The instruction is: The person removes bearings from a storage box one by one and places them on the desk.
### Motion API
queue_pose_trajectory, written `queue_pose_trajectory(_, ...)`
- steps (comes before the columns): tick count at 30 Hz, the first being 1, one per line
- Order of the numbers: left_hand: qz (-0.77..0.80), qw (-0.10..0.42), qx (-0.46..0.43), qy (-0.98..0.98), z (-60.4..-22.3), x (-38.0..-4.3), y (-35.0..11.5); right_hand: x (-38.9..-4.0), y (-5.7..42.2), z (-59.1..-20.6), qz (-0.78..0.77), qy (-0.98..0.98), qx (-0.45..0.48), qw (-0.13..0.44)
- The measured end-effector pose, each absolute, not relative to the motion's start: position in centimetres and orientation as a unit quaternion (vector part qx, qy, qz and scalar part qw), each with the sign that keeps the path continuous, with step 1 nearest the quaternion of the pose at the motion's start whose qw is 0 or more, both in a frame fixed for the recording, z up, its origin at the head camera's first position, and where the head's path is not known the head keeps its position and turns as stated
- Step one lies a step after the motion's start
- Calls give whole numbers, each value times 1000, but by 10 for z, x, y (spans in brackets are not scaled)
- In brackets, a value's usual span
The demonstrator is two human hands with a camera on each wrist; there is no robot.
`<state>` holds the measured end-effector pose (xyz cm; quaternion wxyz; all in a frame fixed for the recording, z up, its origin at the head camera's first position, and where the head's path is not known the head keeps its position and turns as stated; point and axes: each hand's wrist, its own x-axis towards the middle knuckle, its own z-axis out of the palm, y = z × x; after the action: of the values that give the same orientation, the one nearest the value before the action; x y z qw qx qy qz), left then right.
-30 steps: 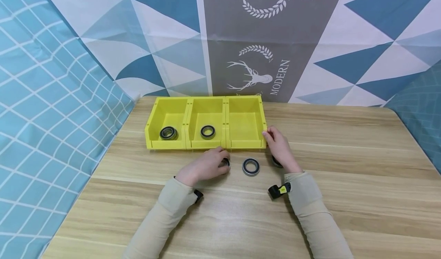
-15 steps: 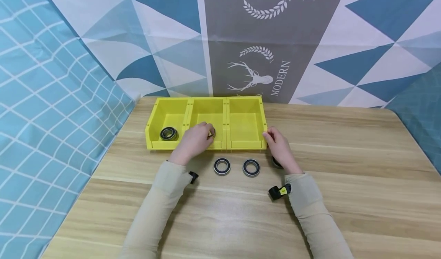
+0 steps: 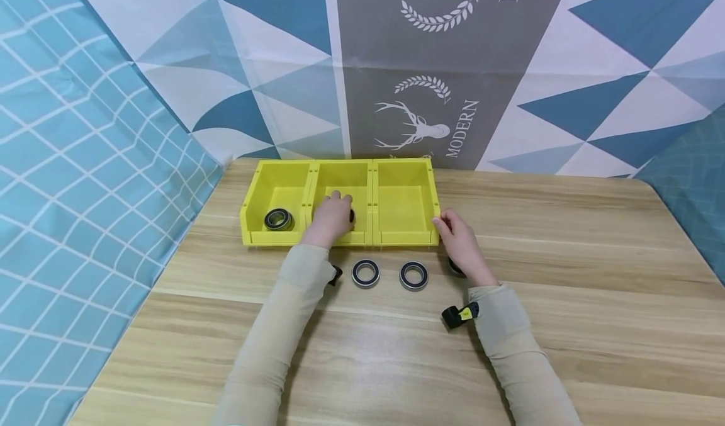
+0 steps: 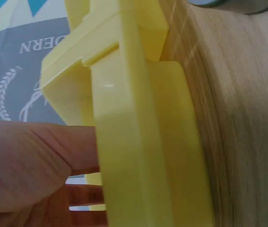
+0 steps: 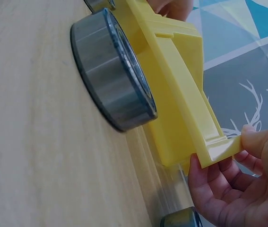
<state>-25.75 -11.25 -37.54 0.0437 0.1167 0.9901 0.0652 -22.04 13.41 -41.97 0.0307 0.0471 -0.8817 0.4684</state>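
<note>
My left hand [image 3: 331, 217] reaches into the middle compartment of a row of yellow storage bins [image 3: 403, 237]. A bearing [image 3: 352, 217] shows as a dark edge beside its fingers. In the left wrist view the thumb [image 4: 77, 146] and fingers pass behind the bin's front wall, which hides their tips; I cannot tell whether they grip the bearing. My right hand [image 3: 457, 236] pinches the front right corner of the right-hand bin between thumb and fingers, plain in the right wrist view [image 5: 247, 175].
In the left bin lie stacked bearings [image 3: 278, 219]. On the wooden table in front stand two bearings, one at left [image 3: 365, 274] and another at right [image 3: 414, 275]. A further bearing [image 3: 455, 269] is partly hidden under my right wrist. A patterned cloth [image 3: 419, 117] hangs behind the bins.
My left hand has left the left bearing on the table and moved up and over into the middle bin, onto the bearing there. My right hand keeps its hold on the bin corner.
</note>
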Motion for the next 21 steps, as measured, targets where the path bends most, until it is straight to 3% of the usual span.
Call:
queue_pose_trajectory(7,67,80,106,989,-379,-261,-109,-219,134,-418,470,-881,42,24)
queue_pose_trajectory(21,89,95,91,987,-382,-264,-109,-219,133,-417,472,-880,41,17)
